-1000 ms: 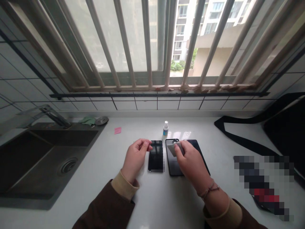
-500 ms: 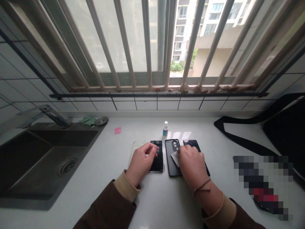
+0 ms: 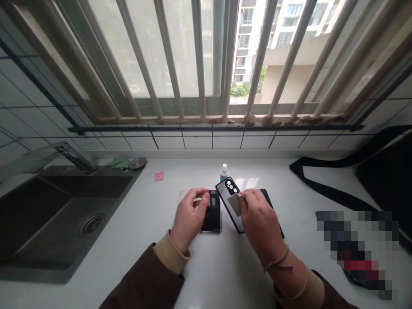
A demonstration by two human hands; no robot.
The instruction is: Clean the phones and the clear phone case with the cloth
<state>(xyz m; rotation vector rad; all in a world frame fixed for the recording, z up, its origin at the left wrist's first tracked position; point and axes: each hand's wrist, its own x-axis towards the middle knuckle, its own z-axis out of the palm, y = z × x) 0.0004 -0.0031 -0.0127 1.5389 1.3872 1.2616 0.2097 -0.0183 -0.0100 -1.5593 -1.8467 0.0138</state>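
My right hand (image 3: pixel 260 216) is closed on a black-rimmed phone case (image 3: pixel 225 190) with camera cutouts, tilted up off the counter. A small greyish-white cloth (image 3: pixel 234 201) is pinched in the same fingers, lying over the case. Just left of it, my left hand (image 3: pixel 191 214) is loosely curled, its thumb and fingers apart and nothing visible between them. It hovers by a black phone (image 3: pixel 213 214) and covers most of a clear phone case (image 3: pixel 182 195). Another dark phone (image 3: pixel 268 198) lies partly hidden behind my right hand. A small white-capped bottle (image 3: pixel 224 170) stands behind the tilted case.
On the left is a dark sink (image 3: pixel 41 231) with a chrome faucet (image 3: pixel 75 156). A green cloth (image 3: pixel 119 163), a metal drain strainer (image 3: pixel 137 163) and a pink note (image 3: pixel 159 176) lie near the back. A black strap (image 3: pixel 328 189) and a blurred-out item (image 3: pixel 354 253) are at right.
My right hand has lifted the black-rimmed phone case from the counter and tilted it, its top leaning left. My left hand's thumb and fingers have parted slightly.
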